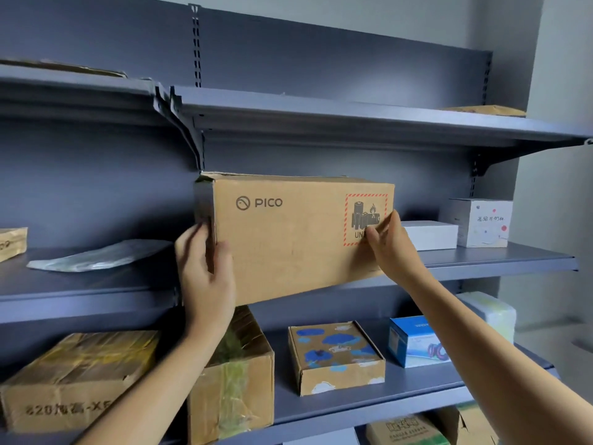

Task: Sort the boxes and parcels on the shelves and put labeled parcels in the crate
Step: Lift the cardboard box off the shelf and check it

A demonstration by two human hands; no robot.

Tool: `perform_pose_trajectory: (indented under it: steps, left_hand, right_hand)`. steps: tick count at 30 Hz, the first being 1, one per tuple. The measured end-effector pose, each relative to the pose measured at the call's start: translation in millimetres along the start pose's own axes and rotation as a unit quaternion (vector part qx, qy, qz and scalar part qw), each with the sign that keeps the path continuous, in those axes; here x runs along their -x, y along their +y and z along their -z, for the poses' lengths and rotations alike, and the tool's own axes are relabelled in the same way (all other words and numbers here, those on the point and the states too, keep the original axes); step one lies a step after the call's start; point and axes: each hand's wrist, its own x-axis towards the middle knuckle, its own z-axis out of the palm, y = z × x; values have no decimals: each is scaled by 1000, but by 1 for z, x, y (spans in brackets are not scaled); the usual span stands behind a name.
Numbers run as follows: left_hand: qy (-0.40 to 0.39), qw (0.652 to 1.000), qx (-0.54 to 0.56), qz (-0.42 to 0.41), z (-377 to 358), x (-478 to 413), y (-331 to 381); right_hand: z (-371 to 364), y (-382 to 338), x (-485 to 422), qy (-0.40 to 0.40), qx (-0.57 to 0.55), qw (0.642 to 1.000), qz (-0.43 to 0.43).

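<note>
**While two hands grip it, one PICO carton sits tilted at the middle shelf**

As framed, one brown cardboard carton printed PICO [295, 232] sits at the front of the middle shelf [497, 255] of the grey metal shelving [321, 59]. Its lower left corner hangs out past the shelf lip. Can't tell if its back rests on the shelf.

Two hands, both on it. Left hand [205, 271]: thumb on the front face, fingers curled round the left end. Right hand [391, 248]: thumb pressed on the red-hatched battery label [365, 220], covering part of its text; the fingers go round the right end and are hidden.

Middle shelf, four other items:
- one brown box [12, 242], cut off at the left edge
- one flat grey plastic mailer [96, 255]
- one low white box [430, 234]
- one white cube box with coloured dots [484, 221]

Lower shelf, five:
- one taped brown carton [73, 374], print partly legible
- one tall brown carton with yellowish tape [237, 380], partly behind the left forearm
- one flat cardboard box with blue cloud print [333, 354]
- one blue-and-white box [414, 342]
- one pale wrapped parcel [491, 313], partly behind the right forearm

Top shelf, two flat brown parcels, left [64, 67] and right [487, 109]; only their edges show. Bottom row: cartons [407, 430] cut off by the frame, count unclear.
</note>
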Motion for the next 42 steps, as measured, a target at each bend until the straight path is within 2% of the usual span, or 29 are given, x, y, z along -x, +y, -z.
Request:
perform_pose_trajectory:
  steps: [3,6,8,10,12,15,19,22,25,28,29,32,36,39,42]
  left_hand:
    - [-2,998,37,-53,2,4,0]
    - [-86,985,100,-115,2,7,5]
    - [-126,977,102,-136,-2,8,10]
    - [-113,987,76,-88,-7,0,8]
    - [-74,996,41,32,-8,-16,5]
    - [-93,977,51,183,0,-42,-3]
    - [-166,960,57,216,7,-56,-7]
    - [-145,975,-1,169,7,-54,8]
    - [-157,986,-49,25,-2,-40,43]
    - [-261,960,-77,-71,-21,-24,73]
    - [-274,953,-96,-90,-26,-23,76]
    - [-239,952,-129,-138,-28,-28,69]
    - [-245,955,-77,-148,-12,-38,58]
    - [-272,950,-77,-133,5,-48,47]
    - [-267,958,-50,-93,17,-49,41]
  right_hand:
    - [-2,-2,2,-7,0,1000,-8]
    - [-7,-5,5,-26,-2,1000,9]
    - [-12,-11,10,-45,-1,999,13]
    - [-17,-14,11,-38,-17,999,29]
    - [-17,-15,13,-31,-26,999,36]
    - [-14,-14,16,-32,-30,998,41]
    - [-16,-14,20,-23,-27,998,56]
    - [-14,-18,18,-10,-26,998,64]
    - [-10,-23,8,14,-37,997,62]
    - [-7,-27,0,28,-43,997,59]
    - [-7,-28,-2,29,-45,997,62]
    - [-3,-25,-3,30,-48,996,65]
    - [9,-17,-7,71,-55,993,80]
    - [20,-16,-12,103,-93,989,55]
    - [34,-17,-11,86,-152,984,20]
